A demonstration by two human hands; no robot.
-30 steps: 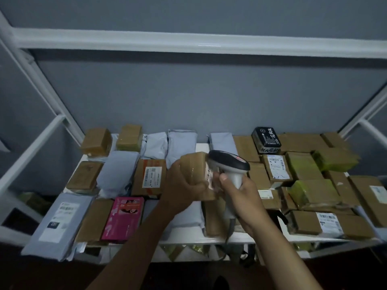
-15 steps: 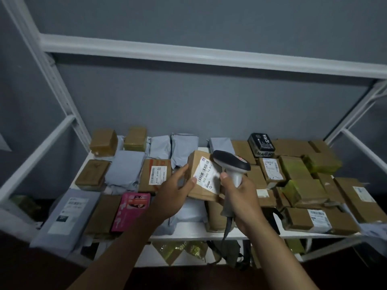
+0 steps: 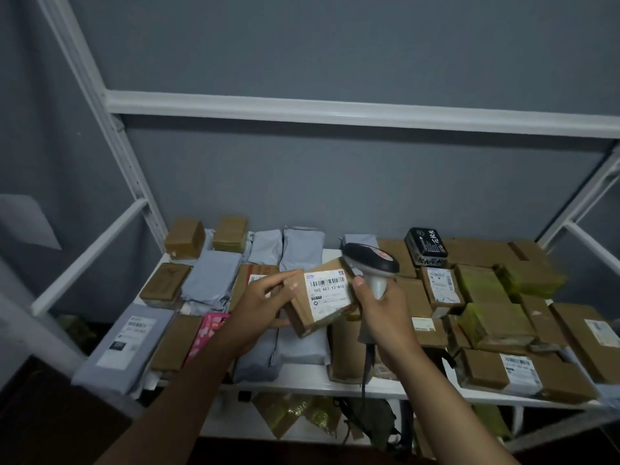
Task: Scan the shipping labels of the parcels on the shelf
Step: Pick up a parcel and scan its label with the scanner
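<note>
My left hand (image 3: 260, 305) grips a small brown cardboard parcel (image 3: 313, 322) above the shelf, fingers curled round its left edge. The parcel's white shipping label (image 3: 328, 292) with a barcode faces up toward me. My right hand (image 3: 380, 313) holds the handle of a grey and black barcode scanner (image 3: 369, 263), whose head sits just above the parcel's right corner. The scanner's cable (image 3: 365, 367) hangs down past the shelf front.
The white shelf (image 3: 302, 380) carries several brown boxes, grey mailer bags (image 3: 124, 344), a pink packet (image 3: 206, 333), yellow-green wrapped parcels (image 3: 483, 286) and a black tin (image 3: 426, 246). White frame posts rise at left and right. More packages lie on the level below.
My left hand has turned the parcel so its label faces up, and the scanner head has lifted above its right corner. The view has tilted upward.
</note>
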